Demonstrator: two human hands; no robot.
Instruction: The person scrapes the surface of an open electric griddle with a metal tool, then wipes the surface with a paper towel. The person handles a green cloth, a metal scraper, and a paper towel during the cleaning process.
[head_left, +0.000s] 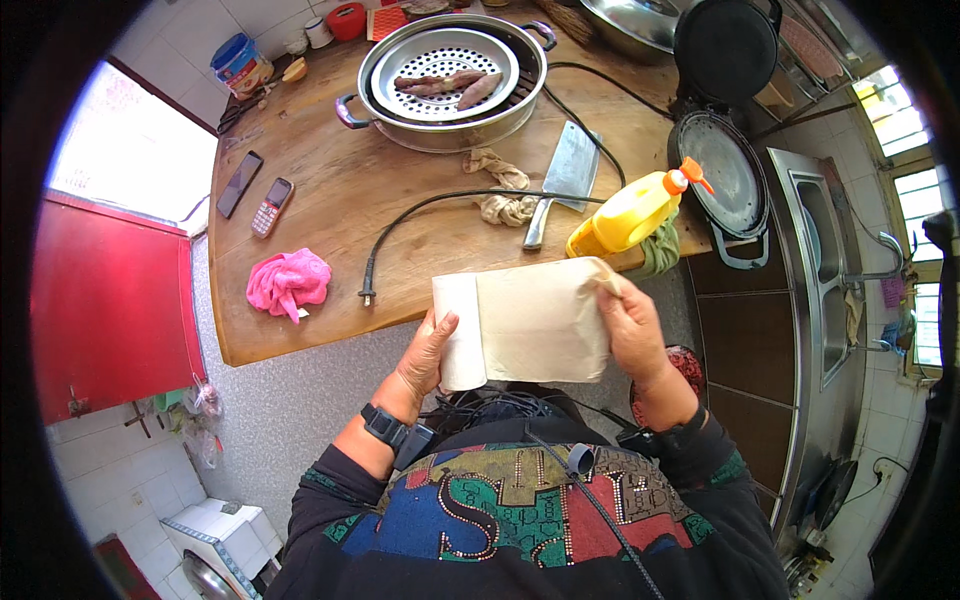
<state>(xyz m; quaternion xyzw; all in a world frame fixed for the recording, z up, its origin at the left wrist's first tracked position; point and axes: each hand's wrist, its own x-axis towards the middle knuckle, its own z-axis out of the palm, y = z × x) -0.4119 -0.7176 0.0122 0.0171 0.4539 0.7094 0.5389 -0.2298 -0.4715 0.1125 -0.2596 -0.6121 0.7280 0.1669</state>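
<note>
A roll of paper towel stands upright in my left hand, whose thumb presses on its side. From the roll a cream-coloured sheet stretches to the right, still joined to it. My right hand pinches the sheet's far upper corner, where the paper is crumpled. Both hands are in front of the near edge of a wooden table. Just beyond the paper, a yellow dish-soap bottle with an orange pump and a cleaver are on the tabletop.
A steamer pot holds several sweet potatoes on a perforated tray. A black power cord, a twisted beige cloth, a pink cloth, a smartphone and a keypad phone lie about. At right, an open electric griddle adjoins a steel sink.
</note>
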